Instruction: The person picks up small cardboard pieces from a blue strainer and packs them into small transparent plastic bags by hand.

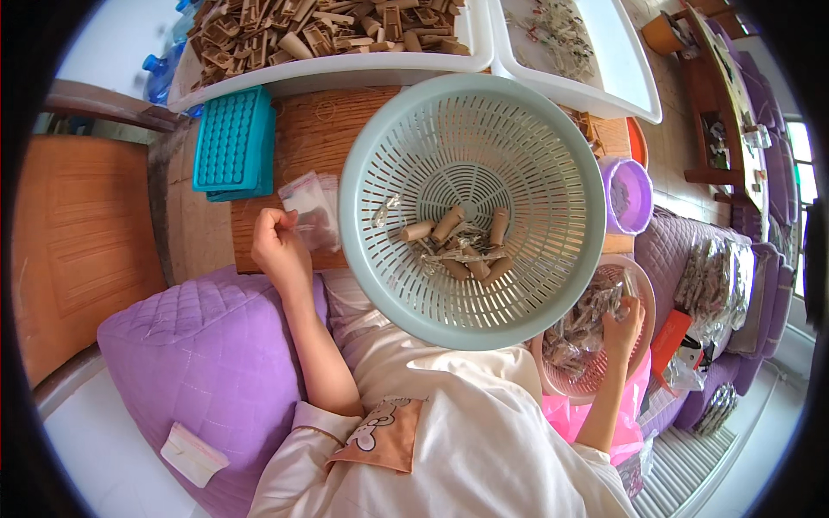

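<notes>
My left hand [278,244] pinches a small clear plastic bag [313,210] from a stack lying on the wooden table at the left. My right hand [623,326] reaches into a pink basket [646,306] on my right, fingers closed among several small bagged pieces; what it grips is hard to tell. Between my hands a large pale green perforated basket [380,138] rests on my lap, holding several short brown tubes [449,224] and clear wrapped pieces.
A teal moulded tray [231,142] lies left of the green basket. Two white trays [345,73] at the back hold brown wooden pieces and small clear items. A purple tub [635,194] stands right. A purple quilted cushion [207,345] lies at left, a sofa with bagged goods at right.
</notes>
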The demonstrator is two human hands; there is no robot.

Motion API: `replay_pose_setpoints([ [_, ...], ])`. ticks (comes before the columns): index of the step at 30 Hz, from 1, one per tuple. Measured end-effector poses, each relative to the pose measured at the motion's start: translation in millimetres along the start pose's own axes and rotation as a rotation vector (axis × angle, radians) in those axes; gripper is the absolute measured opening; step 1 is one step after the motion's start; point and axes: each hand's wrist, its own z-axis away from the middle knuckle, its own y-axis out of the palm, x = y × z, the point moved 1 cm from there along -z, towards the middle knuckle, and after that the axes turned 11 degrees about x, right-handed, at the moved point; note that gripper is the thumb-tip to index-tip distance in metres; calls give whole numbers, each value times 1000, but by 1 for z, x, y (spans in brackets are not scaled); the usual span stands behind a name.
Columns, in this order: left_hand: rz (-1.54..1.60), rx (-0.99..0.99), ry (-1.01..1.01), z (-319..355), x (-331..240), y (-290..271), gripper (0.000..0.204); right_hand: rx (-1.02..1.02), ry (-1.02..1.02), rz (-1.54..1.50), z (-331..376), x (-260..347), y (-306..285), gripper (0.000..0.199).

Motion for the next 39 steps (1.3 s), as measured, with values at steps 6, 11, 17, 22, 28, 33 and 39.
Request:
replay_pose_setpoints([
  [6,170,21,-14,3,7,-2,15,265,106,-338,-11,-11,-5,19],
  [11,248,-24,-26,4,4,1,13,305,-216,79,-10,23,-19,19],
  [17,293,40,-56,8,3,10,17,259,-121,-34,-36,137,-62,22],
  [22,515,108,-128,17,5,12,21,761,-702,-57,-61,227,-14,19],
  [28,853,286,-44,26,-17,3,17,1208,-632,426,-86,247,30,19],
  [33,966,289,23,31,-33,-14,34,827,-893,-4,-93,228,36,16],
  [39,1059,576,115,39,-81,-20,69,779,-645,-681,-78,238,8,11],
])
